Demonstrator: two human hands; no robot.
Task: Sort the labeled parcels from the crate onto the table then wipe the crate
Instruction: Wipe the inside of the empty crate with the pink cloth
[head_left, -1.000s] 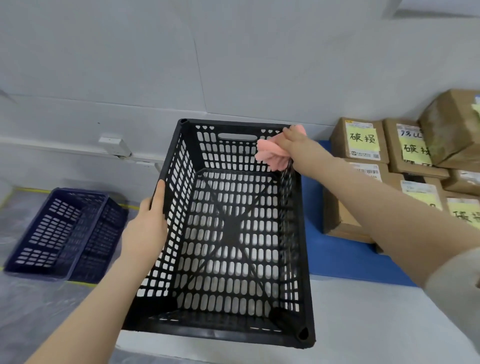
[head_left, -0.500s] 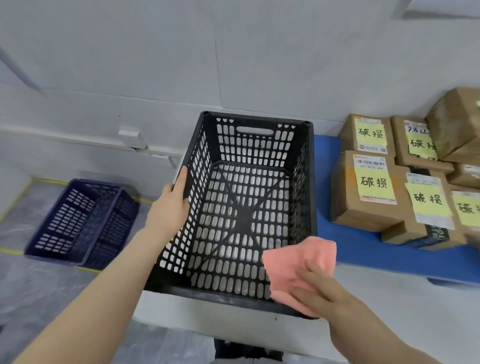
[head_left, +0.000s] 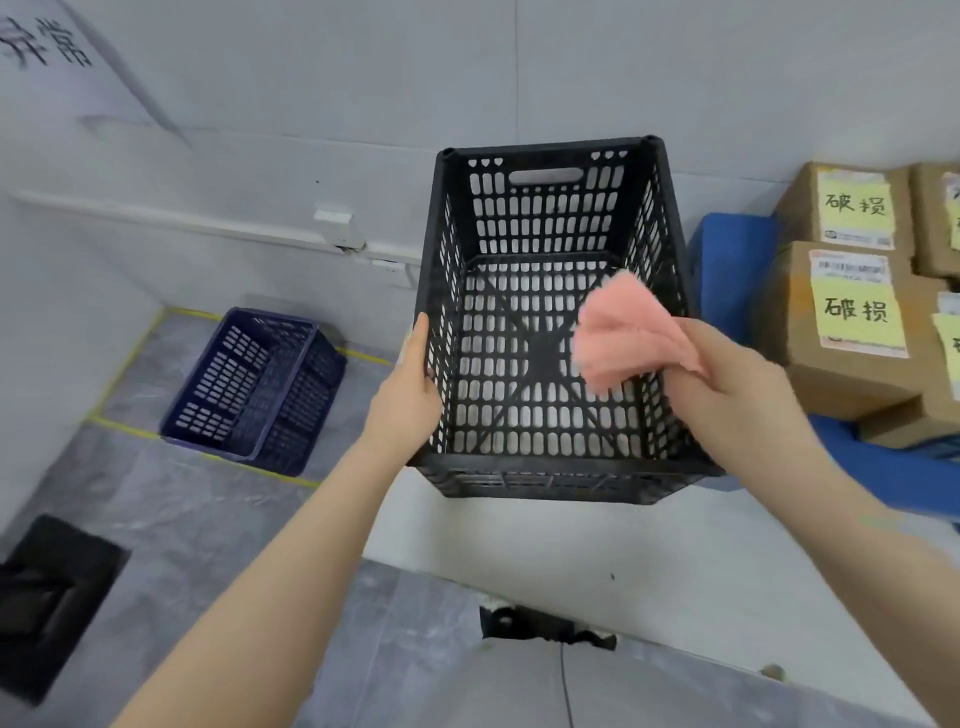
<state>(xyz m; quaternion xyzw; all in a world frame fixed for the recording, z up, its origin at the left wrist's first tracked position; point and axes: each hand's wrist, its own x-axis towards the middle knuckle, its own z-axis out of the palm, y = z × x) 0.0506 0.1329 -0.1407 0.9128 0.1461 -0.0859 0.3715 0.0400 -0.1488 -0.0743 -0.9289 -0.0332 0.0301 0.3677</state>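
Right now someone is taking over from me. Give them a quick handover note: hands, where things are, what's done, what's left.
The left hand grips the left wall of the black crate, which stands on the white table.
The right hand holds the pink cloth over the crate's inside, near its right wall.
The parcels, with yellow labels, are stacked on the blue mat at the table's right.
Done: the crate holds no parcels.
Left: wipe the crate. How much is already wiped cannot be told.
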